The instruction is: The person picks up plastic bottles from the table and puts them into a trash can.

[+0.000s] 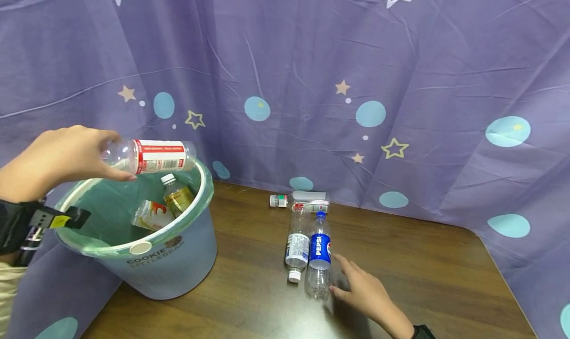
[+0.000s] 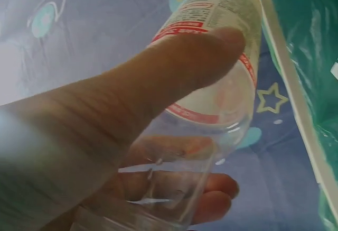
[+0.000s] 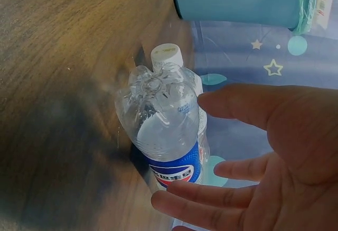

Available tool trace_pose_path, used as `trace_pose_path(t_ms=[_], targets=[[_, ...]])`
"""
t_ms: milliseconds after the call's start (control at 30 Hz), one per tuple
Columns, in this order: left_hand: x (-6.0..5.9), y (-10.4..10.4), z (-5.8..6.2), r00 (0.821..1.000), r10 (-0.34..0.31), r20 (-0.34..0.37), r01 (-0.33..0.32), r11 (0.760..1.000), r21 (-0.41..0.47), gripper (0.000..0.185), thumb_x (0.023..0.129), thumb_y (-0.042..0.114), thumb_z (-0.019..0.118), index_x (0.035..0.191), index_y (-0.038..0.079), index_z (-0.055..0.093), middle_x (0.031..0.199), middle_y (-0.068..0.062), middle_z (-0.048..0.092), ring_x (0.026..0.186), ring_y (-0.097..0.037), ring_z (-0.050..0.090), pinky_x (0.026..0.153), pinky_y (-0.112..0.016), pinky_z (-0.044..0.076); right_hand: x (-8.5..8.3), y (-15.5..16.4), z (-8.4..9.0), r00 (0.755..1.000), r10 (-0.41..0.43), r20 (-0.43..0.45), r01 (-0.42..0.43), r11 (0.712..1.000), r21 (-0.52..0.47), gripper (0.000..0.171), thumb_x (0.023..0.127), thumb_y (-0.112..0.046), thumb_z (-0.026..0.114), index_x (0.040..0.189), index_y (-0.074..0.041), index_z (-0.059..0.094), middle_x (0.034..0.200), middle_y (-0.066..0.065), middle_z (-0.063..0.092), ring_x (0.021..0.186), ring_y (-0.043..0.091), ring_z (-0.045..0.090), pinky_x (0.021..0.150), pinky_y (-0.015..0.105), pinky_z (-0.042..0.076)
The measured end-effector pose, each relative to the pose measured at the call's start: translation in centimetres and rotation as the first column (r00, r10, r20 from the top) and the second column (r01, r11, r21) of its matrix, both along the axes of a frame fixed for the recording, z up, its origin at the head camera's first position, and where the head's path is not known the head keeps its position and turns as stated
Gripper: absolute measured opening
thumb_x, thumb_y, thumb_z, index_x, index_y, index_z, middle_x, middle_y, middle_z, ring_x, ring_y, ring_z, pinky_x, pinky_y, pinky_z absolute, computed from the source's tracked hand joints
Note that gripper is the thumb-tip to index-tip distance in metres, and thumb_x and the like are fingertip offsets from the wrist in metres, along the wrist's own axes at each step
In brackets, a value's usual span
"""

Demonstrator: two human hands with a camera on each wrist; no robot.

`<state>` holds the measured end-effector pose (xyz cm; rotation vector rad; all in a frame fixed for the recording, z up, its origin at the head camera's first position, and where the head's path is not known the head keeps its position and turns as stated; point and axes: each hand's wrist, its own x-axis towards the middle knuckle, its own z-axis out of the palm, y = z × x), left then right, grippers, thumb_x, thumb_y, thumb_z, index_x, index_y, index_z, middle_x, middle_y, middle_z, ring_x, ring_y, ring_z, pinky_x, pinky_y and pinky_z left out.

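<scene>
At far left, left hand point(image 1: 73, 153) with black strap point(image 1: 18, 225) at the wrist; thumb and fingers curled round a clear bottle with a red-and-white label point(image 1: 161, 156), thumb tip at the label in the left wrist view, fingers on the opposite side and partly visible through the plastic; bottle on its side, nearly level, above the opening of a pale blue bin point(image 1: 169, 274), free end near the back of the rim; contact with that rim impossible to tell; inside, a green liner point(image 1: 104, 210) folded out over the rim; lower in the bin, a white container with red print point(image 1: 153, 215), just left of a white-capped bottle with a gold label point(image 1: 179, 200); on the outer wall, the lettering COOKIE LITTLEBEAR.

Farther right, on a brown wooden table point(image 1: 227, 289), three more bottles, all lying down; at the back, near the foot of a purple curtain point(image 1: 285, 146), a clear bottle point(image 1: 310, 196) with its narrow end to the left; nearer, a bottle with a white label point(image 1: 297, 247), white cap toward the near side; close beside it, a Pepsi bottle point(image 1: 320, 250), blue cap toward the curtain, base toward the near side.

At right, just beside the Pepsi bottle's lower half, right hand point(image 1: 362, 289); fingers extended and spread, thumb apart, around nothing; thumb tip right by the bottle's edge, touching or not, impossible to tell.
</scene>
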<state>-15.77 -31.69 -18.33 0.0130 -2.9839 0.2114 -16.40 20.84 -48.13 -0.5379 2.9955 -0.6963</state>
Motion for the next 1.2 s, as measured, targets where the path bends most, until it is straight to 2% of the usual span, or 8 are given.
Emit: trace_pose_path(t_ms=[200,300,533,633,800,933,1200], targets=[[-0.6,-1.2,-0.9,0.997,-0.002,0.076,0.002,1.0,0.006,0.084,0.06,0.058,0.091,0.118,0.001,0.067,0.087,-0.015,0.068,0.079,-0.03,0.062,0.059,-0.05,0.048,0.0,0.1,-0.1,1.0,0.001,-0.009,-0.001,1.0,0.001,0.075,0.078,-0.033,0.087,0.143,-0.016,0.054,0.112,0.011,0.071,0.096,0.03,0.072,0.072,0.051,0.058],[-0.8,-1.5,-1.3,0.995,-0.015,0.102,0.016,1.0,0.0,0.078,0.058,0.053,0.093,0.111,0.002,0.07,0.084,-0.011,0.067,0.076,-0.027,0.06,0.058,-0.046,0.046,0.1,0.0,-0.1,1.0,0.001,0.001,-0.001,1.0,0.002,0.075,0.078,-0.033,0.086,0.143,-0.016,0.053,0.112,0.011,0.071,0.097,0.03,0.072,0.072,0.052,0.058],[-1.5,-1.1,-2.3,0.98,-0.065,0.189,0.074,0.997,-0.037,0.07,0.052,0.044,0.096,0.105,0.004,0.073,0.095,-0.024,0.07,0.082,-0.033,0.066,0.068,-0.06,0.053,0.0,0.0,-0.2,1.0,0.004,0.022,-0.004,1.0,0.0,0.076,0.079,-0.034,0.086,0.145,-0.015,0.052,0.112,0.011,0.071,0.098,0.029,0.072,0.072,0.052,0.058],[-1.8,-0.7,-2.7,0.973,-0.064,0.222,0.075,0.996,-0.042,0.068,0.049,0.039,0.098,0.103,0.006,0.075,0.093,-0.021,0.071,0.08,-0.031,0.064,0.068,-0.058,0.053,-0.1,0.0,-0.3,1.0,0.004,0.021,-0.004,1.0,-0.001,0.077,0.079,-0.034,0.086,0.145,-0.015,0.053,0.112,0.011,0.071,0.097,0.029,0.072,0.072,0.051,0.058],[-2.0,0.1,-3.1,0.946,-0.074,0.314,0.092,0.995,-0.041,0.06,0.049,0.023,0.098,0.103,0.007,0.077,0.086,-0.009,0.069,0.074,-0.023,0.057,0.064,-0.044,0.052,0.0,-0.1,-0.3,1.0,0.001,0.02,-0.001,1.0,0.002,0.076,0.078,-0.034,0.086,0.144,-0.014,0.054,0.111,0.011,0.071,0.097,0.03,0.072,0.072,0.051,0.058],[-2.2,0.7,-3.6,0.919,-0.114,0.376,0.132,0.991,-0.022,0.054,0.05,0.013,0.097,0.1,0.006,0.077,0.083,-0.006,0.068,0.073,-0.021,0.057,0.064,-0.039,0.053,0.0,-0.1,-0.4,1.0,0.0,0.015,-0.001,1.0,0.003,0.076,0.078,-0.033,0.087,0.143,-0.013,0.054,0.11,0.011,0.071,0.096,0.031,0.072,0.071,0.052,0.057],[-3.0,1.0,-4.8,0.862,-0.167,0.478,0.195,0.981,-0.008,0.039,0.054,0.008,0.093,0.09,0.011,0.078,0.078,0.001,0.067,0.071,-0.016,0.055,0.064,-0.033,0.053,-0.1,-0.1,-0.6,1.0,0.004,0.03,-0.004,1.0,0.002,0.076,0.078,-0.034,0.086,0.144,-0.015,0.054,0.111,0.012,0.071,0.097,0.031,0.072,0.072,0.054,0.057]])
